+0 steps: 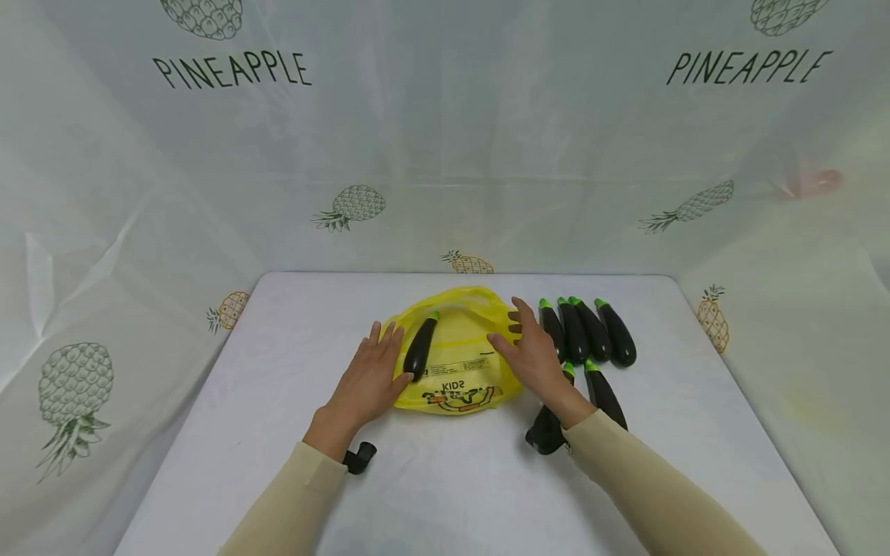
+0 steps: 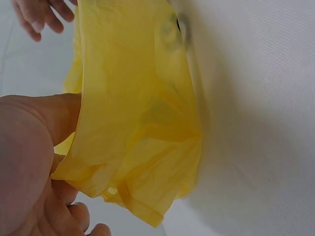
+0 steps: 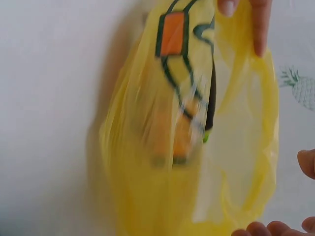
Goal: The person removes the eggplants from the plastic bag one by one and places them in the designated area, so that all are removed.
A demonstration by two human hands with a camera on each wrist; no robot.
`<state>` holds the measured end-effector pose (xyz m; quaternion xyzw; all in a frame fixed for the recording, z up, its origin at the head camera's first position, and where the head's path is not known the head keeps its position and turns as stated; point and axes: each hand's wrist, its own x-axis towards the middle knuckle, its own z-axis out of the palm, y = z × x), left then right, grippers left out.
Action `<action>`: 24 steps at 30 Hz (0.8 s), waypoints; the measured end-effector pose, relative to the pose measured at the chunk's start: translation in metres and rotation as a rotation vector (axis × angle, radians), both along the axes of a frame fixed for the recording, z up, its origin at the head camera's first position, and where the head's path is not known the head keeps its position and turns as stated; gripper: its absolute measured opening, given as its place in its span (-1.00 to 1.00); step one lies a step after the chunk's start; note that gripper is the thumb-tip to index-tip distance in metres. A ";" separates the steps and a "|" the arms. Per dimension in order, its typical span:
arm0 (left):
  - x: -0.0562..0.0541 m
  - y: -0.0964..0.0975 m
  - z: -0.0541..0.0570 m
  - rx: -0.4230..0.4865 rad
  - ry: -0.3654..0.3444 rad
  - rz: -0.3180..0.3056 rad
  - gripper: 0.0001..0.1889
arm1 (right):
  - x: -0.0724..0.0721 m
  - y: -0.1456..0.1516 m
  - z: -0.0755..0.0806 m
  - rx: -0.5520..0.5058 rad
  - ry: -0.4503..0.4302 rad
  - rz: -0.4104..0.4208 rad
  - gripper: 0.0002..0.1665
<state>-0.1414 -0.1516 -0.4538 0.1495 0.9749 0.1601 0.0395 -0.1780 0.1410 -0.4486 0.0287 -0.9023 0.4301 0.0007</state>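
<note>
A yellow plastic bag [image 1: 462,340] with printed figures sits mid-table, its mouth spread. One dark eggplant [image 1: 421,347] with a green stem end lies within its left side; the right wrist view shows part of this eggplant [image 3: 212,105] behind the bag's front wall. My left hand [image 1: 368,378] touches the bag's left edge, fingers straight and thumb beside the eggplant. In the left wrist view, the bag's rim crosses in front of that thumb [image 2: 64,115]. At the bag's right side, my right hand [image 1: 534,357] has its fingers spread and holds nothing.
Several more eggplants [image 1: 615,336] lie in two rows on the right of the white table [image 1: 445,494], partly hidden by the right hand and forearm. A pale sheet [image 1: 445,139] with pineapple prints hangs behind and around the table.
</note>
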 end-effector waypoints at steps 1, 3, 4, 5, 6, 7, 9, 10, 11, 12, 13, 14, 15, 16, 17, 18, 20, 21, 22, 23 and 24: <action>0.000 0.000 0.000 -0.001 0.001 -0.001 -0.14 | -0.001 -0.003 0.000 -0.029 -0.017 0.007 0.03; -0.001 0.000 0.000 -0.003 0.003 -0.001 -0.14 | -0.003 -0.012 -0.001 -0.111 -0.066 0.017 0.04; -0.001 0.000 0.000 -0.005 0.004 -0.001 -0.14 | -0.004 -0.017 -0.001 -0.150 -0.092 0.018 0.04; -0.001 0.000 0.000 -0.008 0.004 0.000 -0.14 | -0.006 -0.023 -0.002 -0.197 -0.125 0.018 0.03; -0.002 0.001 0.000 -0.007 0.005 0.002 -0.14 | -0.007 -0.028 -0.003 -0.240 -0.156 0.019 0.03; -0.002 0.001 0.000 -0.005 0.006 0.004 -0.14 | -0.009 -0.035 -0.004 -0.283 -0.185 0.019 0.02; -0.002 0.002 0.001 -0.001 0.005 0.007 -0.13 | -0.012 -0.047 -0.007 -0.359 -0.236 0.022 0.02; -0.002 0.003 0.002 0.004 0.001 0.007 -0.13 | -0.013 -0.052 -0.010 -0.382 -0.255 0.024 0.01; -0.002 0.004 0.003 0.008 -0.002 0.008 -0.12 | -0.015 -0.058 -0.012 -0.407 -0.270 0.028 0.01; -0.002 0.005 0.003 0.013 -0.004 0.007 -0.12 | -0.016 -0.063 -0.014 -0.426 -0.281 0.033 0.01; -0.002 0.006 0.004 0.013 -0.008 0.006 -0.12 | -0.017 -0.067 -0.016 -0.440 -0.292 0.034 0.01; -0.002 0.007 0.004 0.012 -0.010 0.006 -0.12 | -0.019 -0.071 -0.019 -0.450 -0.301 0.035 0.00; -0.002 0.007 0.004 0.010 -0.011 0.005 -0.12 | -0.020 -0.075 -0.021 -0.462 -0.309 0.035 0.00; -0.002 0.008 0.004 0.007 -0.011 0.005 -0.12 | -0.022 -0.079 -0.023 -0.474 -0.315 0.034 -0.01; -0.001 0.008 0.004 0.003 -0.008 0.004 -0.12 | -0.023 -0.083 -0.025 -0.481 -0.318 0.035 -0.01; -0.001 0.008 0.003 0.001 -0.004 0.004 -0.12 | -0.024 -0.087 -0.027 -0.482 -0.321 0.034 -0.01; -0.001 0.008 0.002 -0.005 0.001 0.003 -0.12 | -0.027 -0.094 -0.031 -0.466 -0.317 0.027 -0.01; -0.001 0.008 0.001 -0.006 0.003 0.002 -0.12 | -0.029 -0.097 -0.034 -0.457 -0.313 0.023 -0.01; -0.001 0.008 0.001 -0.006 0.006 -0.001 -0.12 | -0.030 -0.100 -0.036 -0.430 -0.306 0.016 -0.01; -0.001 0.008 0.000 -0.005 0.008 -0.003 -0.12 | -0.031 -0.103 -0.038 -0.400 -0.302 0.004 0.00; -0.001 0.008 0.000 -0.004 0.008 -0.006 -0.11 | -0.033 -0.106 -0.041 -0.371 -0.300 -0.009 0.00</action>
